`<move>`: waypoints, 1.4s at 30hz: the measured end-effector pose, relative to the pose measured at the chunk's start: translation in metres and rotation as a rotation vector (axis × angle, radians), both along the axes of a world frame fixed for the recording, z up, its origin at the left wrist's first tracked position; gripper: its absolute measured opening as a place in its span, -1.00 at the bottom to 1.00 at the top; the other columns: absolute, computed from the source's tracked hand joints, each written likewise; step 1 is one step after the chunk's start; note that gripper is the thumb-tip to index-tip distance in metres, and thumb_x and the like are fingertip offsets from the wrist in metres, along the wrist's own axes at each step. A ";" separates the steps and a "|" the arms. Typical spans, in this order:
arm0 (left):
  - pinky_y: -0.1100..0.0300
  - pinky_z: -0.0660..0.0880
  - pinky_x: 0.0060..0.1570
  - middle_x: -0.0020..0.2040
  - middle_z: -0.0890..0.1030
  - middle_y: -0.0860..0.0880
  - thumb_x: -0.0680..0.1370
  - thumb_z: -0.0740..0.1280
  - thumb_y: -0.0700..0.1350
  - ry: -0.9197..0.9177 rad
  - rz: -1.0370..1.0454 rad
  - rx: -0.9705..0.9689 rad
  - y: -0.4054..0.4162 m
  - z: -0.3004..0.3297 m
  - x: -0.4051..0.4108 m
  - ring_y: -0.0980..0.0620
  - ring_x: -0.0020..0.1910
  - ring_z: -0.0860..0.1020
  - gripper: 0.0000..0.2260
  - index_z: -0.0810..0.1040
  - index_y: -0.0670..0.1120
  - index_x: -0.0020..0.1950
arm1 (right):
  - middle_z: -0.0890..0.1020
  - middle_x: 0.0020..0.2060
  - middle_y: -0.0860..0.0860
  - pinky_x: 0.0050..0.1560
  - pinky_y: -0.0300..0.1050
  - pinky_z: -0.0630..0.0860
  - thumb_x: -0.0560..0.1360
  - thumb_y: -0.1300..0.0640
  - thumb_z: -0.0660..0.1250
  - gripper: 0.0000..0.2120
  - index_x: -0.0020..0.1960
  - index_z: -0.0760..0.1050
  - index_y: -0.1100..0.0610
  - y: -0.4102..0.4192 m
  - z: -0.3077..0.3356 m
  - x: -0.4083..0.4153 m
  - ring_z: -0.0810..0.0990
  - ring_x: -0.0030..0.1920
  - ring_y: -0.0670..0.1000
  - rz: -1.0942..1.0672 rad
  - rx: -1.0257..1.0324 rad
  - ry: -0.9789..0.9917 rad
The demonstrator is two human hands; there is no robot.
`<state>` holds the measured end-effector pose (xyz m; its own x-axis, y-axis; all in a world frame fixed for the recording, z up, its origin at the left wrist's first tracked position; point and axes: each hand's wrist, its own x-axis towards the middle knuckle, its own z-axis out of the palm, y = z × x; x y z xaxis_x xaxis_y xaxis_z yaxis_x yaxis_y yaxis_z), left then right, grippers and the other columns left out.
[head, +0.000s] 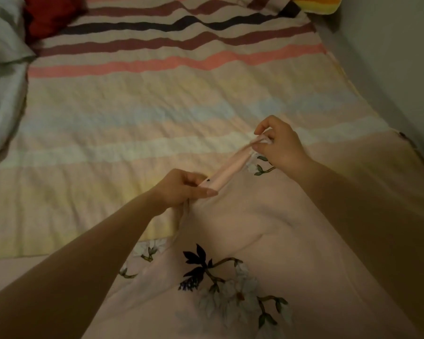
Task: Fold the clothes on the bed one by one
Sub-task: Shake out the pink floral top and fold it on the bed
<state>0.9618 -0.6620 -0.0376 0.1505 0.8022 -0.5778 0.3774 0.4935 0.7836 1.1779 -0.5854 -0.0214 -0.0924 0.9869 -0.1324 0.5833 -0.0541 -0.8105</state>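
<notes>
Pink floral garment (242, 223), edge pinched taut between left hand (181, 189) and right hand (278, 145).

The pink floral garment (242, 241) runs off the bottom edge; the red cloth (52, 15) is cropped at top.

Dim rm; striped bed (157, 113) against grey wall (389, 57).
</notes>
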 end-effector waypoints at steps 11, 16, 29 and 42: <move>0.40 0.50 -0.33 -0.20 0.65 0.00 0.44 0.45 -0.16 0.036 0.126 0.169 0.036 -0.013 -0.021 0.19 -0.26 0.58 -0.88 0.62 -0.22 -0.19 | 0.58 -0.16 0.09 -0.31 -0.24 0.42 0.36 0.36 0.43 -0.77 -0.09 0.50 0.10 0.037 -0.018 -0.002 0.51 -0.25 -0.02 -0.102 0.002 -0.012; 0.50 0.46 -0.29 -0.15 0.66 0.04 0.40 0.50 -0.18 0.058 0.301 0.242 0.050 -0.027 -0.020 0.23 -0.18 0.60 -0.89 0.62 -0.19 -0.24 | 0.54 -0.19 0.06 -0.43 -0.40 0.38 0.36 0.35 0.44 -0.79 -0.08 0.52 0.12 0.048 -0.026 -0.005 0.47 -0.31 -0.08 -0.137 0.010 -0.033; 0.32 0.57 -0.05 0.08 0.61 -0.25 0.30 0.52 -0.35 -0.024 0.397 0.196 0.063 -0.025 -0.020 -0.01 -0.09 0.59 -0.78 0.61 -0.08 -0.21 | 0.54 -0.25 -0.09 -0.14 -0.16 0.46 0.35 0.27 0.47 -0.72 -0.08 0.50 -0.04 0.069 -0.040 0.012 0.56 -0.13 0.03 -0.145 -0.043 -0.167; 0.47 0.40 -0.18 -0.09 0.63 0.02 0.39 0.51 -0.18 0.248 0.330 0.314 0.058 -0.048 -0.005 0.04 -0.12 0.58 -0.87 0.62 -0.03 -0.12 | 0.62 -0.07 0.13 0.01 -0.15 0.46 0.37 0.21 0.47 -0.73 0.06 0.58 0.16 0.066 -0.048 0.010 0.58 -0.01 0.12 -0.063 0.059 -0.342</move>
